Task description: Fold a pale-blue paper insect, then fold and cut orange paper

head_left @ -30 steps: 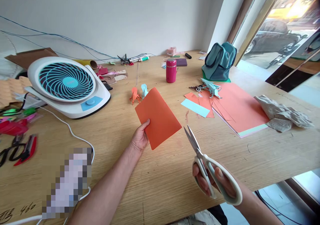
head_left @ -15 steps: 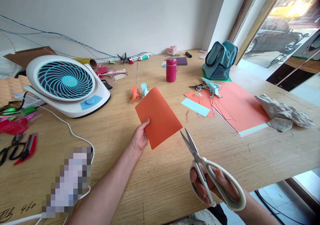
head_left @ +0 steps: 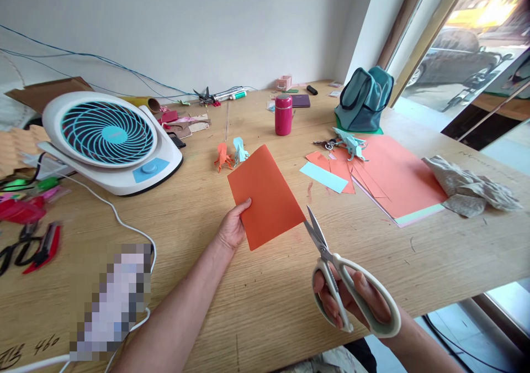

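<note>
My left hand (head_left: 234, 225) pinches the left edge of an orange sheet of paper (head_left: 267, 196), thumb on top and the other fingers hidden beneath it. The sheet is held up over the table at a tilt. In my right hand (head_left: 351, 295) is a pair of scissors (head_left: 325, 254) with white handles, my fingers through the loops. Its blades are slightly parted, and their tips are at the right corner of the sheet. Whether the paper lies between the blades I cannot tell. Behind the sheet stand an orange folded paper figure (head_left: 223, 156) and a light blue one (head_left: 239, 151).
A white fan (head_left: 111, 141) stands on the left, with a red-handled cutter (head_left: 47, 246) nearby. A pink flask (head_left: 284, 115) stands farther back. To the right are large orange sheets (head_left: 406, 179), a light blue strip (head_left: 324, 177), a teal bag (head_left: 364, 99) and a crumpled cloth (head_left: 472, 188).
The orange sheet has turned a little and shifted slightly right. The scissors have moved slightly up and left, so their tips now meet the sheet's right corner.
</note>
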`<state>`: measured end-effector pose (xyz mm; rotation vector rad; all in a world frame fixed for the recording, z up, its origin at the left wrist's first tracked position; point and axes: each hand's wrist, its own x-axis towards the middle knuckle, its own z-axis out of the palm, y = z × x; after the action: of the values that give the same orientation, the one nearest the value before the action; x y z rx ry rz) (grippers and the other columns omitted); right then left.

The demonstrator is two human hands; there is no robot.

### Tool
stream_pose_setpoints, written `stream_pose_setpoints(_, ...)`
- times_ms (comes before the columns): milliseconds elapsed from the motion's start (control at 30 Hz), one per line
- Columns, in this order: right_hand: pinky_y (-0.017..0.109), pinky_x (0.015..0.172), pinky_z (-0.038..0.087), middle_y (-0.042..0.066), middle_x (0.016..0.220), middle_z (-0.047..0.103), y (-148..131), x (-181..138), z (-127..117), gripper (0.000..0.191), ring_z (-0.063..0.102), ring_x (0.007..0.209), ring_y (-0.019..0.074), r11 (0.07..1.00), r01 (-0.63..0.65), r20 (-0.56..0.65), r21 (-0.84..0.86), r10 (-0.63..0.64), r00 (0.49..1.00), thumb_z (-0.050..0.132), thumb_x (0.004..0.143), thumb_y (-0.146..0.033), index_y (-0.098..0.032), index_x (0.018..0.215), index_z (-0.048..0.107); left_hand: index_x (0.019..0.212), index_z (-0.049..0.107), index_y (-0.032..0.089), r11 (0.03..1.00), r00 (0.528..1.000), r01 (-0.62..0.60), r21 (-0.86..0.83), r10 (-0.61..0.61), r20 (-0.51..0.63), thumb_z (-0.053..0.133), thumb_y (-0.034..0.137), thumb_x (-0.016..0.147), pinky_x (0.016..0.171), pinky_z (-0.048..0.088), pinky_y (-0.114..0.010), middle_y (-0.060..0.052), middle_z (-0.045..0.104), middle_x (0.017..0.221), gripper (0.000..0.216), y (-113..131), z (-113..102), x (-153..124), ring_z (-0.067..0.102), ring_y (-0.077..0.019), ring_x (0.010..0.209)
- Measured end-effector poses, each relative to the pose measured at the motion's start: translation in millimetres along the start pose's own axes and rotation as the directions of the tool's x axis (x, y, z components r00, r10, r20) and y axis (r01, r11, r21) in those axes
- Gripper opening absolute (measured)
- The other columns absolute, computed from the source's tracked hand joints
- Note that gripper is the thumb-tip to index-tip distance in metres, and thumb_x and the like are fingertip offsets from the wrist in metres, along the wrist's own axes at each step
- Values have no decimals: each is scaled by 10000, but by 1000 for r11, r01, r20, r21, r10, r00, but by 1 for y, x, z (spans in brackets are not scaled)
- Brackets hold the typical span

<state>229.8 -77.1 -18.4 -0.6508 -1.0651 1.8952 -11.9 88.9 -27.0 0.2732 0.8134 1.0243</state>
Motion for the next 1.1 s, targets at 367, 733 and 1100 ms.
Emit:
stream_pose_setpoints(367,235,505,406,21,692,537,7,8,3,602,475,538,104,999,37,-80,13,-36,996,459,920,-688,-129,1048,639,1197,645,100,998,999,-33,51,32,22,632,119,875,984,572,-394,-108,772,1041,323,-2,-6,3,751,-225,938)
stream_pose_setpoints(733,208,432,348,-6,594,496,1,9,12,535,411,454,83,999,49,-207,-2,-49,977,457,940,-645,-140,904,631,1228,628,107,998,999,-38,51,37,25,637,104,864,962,584,-362,-98,776,1019,364,0,-6,4,757,-208,907)
stream_pose_setpoints(1100,202,398,287,-30,554,487,3,6,18,515,401,402,68,999,9,-291,50,6,957,530,907,-654,-148,856,606,1245,626,109,998,998,-43,55,41,41,673,115,840,979,575,-366,-102,770,1054,408,0,-9,4,751,-219,945)
